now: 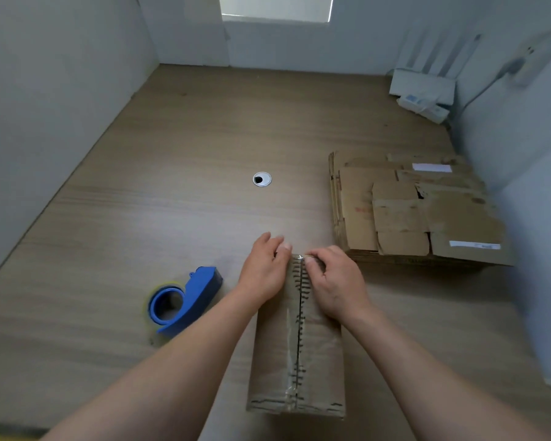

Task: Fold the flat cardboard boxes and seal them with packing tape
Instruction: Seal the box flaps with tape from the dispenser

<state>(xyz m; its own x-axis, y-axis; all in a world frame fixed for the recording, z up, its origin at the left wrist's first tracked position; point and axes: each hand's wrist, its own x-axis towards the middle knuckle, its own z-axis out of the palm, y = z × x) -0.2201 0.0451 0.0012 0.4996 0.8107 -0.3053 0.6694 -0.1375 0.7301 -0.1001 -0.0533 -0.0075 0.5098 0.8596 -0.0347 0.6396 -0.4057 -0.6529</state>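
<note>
The left hand point(263, 268) is pressing flat and the right hand point(334, 281) is pinching or pressing, I cannot tell which, the taped seam's far end on the box point(296, 351) on the desk point(172, 154), seemingly finishing its seal while a flat stack point(420, 211) is waiting.

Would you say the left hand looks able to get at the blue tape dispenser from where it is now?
Probably yes. The left hand rests on the cardboard box at its far end, and the tape dispenser lies on the table just to its left, with only bare tabletop between them.
</note>
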